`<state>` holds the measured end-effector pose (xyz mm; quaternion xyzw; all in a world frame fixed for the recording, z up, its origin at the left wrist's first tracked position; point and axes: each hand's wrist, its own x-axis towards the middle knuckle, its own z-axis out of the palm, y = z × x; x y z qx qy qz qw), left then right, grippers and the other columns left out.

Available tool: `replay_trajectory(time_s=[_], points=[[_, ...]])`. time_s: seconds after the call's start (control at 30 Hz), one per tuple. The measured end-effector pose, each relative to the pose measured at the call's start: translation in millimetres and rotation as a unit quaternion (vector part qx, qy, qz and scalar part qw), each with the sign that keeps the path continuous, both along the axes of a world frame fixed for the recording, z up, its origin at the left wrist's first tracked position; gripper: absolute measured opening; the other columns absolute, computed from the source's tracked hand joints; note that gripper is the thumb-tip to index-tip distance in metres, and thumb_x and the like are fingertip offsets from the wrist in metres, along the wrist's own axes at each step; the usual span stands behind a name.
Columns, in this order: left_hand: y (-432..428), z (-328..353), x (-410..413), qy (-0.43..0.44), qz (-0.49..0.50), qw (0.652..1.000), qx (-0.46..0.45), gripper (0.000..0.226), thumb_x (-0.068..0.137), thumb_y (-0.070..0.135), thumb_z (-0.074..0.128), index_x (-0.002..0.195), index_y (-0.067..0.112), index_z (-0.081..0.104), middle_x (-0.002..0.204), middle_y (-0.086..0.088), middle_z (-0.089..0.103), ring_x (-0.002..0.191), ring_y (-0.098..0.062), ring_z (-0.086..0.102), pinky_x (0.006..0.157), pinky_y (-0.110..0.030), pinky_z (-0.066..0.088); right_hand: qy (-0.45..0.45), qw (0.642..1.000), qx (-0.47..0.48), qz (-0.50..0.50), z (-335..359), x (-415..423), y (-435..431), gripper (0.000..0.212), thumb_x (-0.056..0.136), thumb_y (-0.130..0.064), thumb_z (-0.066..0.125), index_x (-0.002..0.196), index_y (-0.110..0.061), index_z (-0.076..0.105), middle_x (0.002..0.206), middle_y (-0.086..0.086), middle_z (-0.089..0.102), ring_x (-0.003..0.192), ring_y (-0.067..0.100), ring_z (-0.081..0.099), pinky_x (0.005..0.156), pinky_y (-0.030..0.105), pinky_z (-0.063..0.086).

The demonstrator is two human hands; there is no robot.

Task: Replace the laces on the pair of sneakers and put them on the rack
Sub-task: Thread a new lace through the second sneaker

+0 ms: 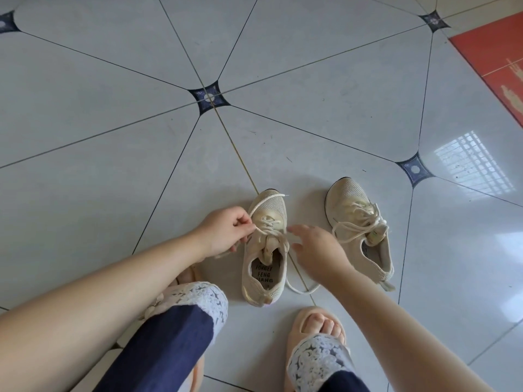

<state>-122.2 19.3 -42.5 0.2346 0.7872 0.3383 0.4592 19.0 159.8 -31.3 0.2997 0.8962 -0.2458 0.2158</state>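
floor: glossy grey tiles (113,80) | dark diamond insets (209,98) | red tile strip (492,52)

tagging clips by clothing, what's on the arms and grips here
Nothing is worn on them. The left arm and right arm are bare right to the frame edge, with no sleeves in view. The left grip and right grip have no gloves, and no watch, bracelet or ring shows.

- Grey-tiled floor (113,80), dark diamond insets; red strip (492,52) far right.
- On it, left sneaker (270,206) beside right sneaker (345,193), toes far.
- Nearest, a sandalled foot (317,326).
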Motion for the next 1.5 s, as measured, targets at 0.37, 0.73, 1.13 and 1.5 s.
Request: replay_trajectory(time_s=[0.37, 0.73, 1.13, 1.5], points=[[-10, 13, -23, -0.122, -0.124, 0.971, -0.165, 0.018, 0.087, 0.013, 0.055, 0.074, 0.012, 0.067, 0.053, 0.003, 0.059, 0.033, -0.005, 0.028, 0.033, -0.015, 0.019, 0.065, 0.98, -0.124, -0.143, -13, 2, 12, 0.009, 0.085, -0.019, 0.059, 0.078, -0.022, 0.053, 0.077, -0.004, 0.068, 0.071, 0.013, 0.057, 0.056, 0.015, 0.038], [7, 4, 5, -0.222, 0.108, 0.966, 0.072, 0.024, 0.091, 0.0, 0.048, 0.095, 0.012, 0.069, 0.069, 0.004, 0.061, 0.038, -0.001, 0.032, 0.038, -0.01, 0.024, 0.115, 0.983, 0.055, -0.129, -10, -8, 7, 0.035, 0.089, -0.011, 0.049, 0.116, -0.026, 0.065, 0.107, 0.004, 0.065, 0.104, 0.026, 0.055, 0.085, 0.035, 0.04], [23, 0, 19, -0.029, 0.154, 0.986, 0.057, 0.022, 0.088, 0.005, 0.056, 0.105, 0.01, 0.069, 0.06, 0.013, 0.056, 0.047, 0.006, 0.046, 0.048, -0.006, 0.034, 0.216, 0.941, -0.082, -0.248, 0, -37, -23, 0.006, 0.08, -0.023, 0.066, 0.085, -0.027, 0.065, 0.081, -0.013, 0.057, 0.089, 0.014, 0.051, 0.078, 0.028, 0.04], [26, 3, 17, 0.062, 0.073, 0.994, 0.06, 0.027, 0.081, -0.001, 0.062, 0.105, 0.01, 0.069, 0.09, 0.0, 0.056, 0.078, -0.01, 0.052, 0.063, -0.006, 0.038, 0.144, 0.909, -0.263, -0.29, 7, -32, -15, 0.006, 0.073, -0.025, 0.074, 0.075, -0.022, 0.069, 0.076, 0.0, 0.069, 0.072, 0.012, 0.06, 0.072, 0.03, 0.048]])
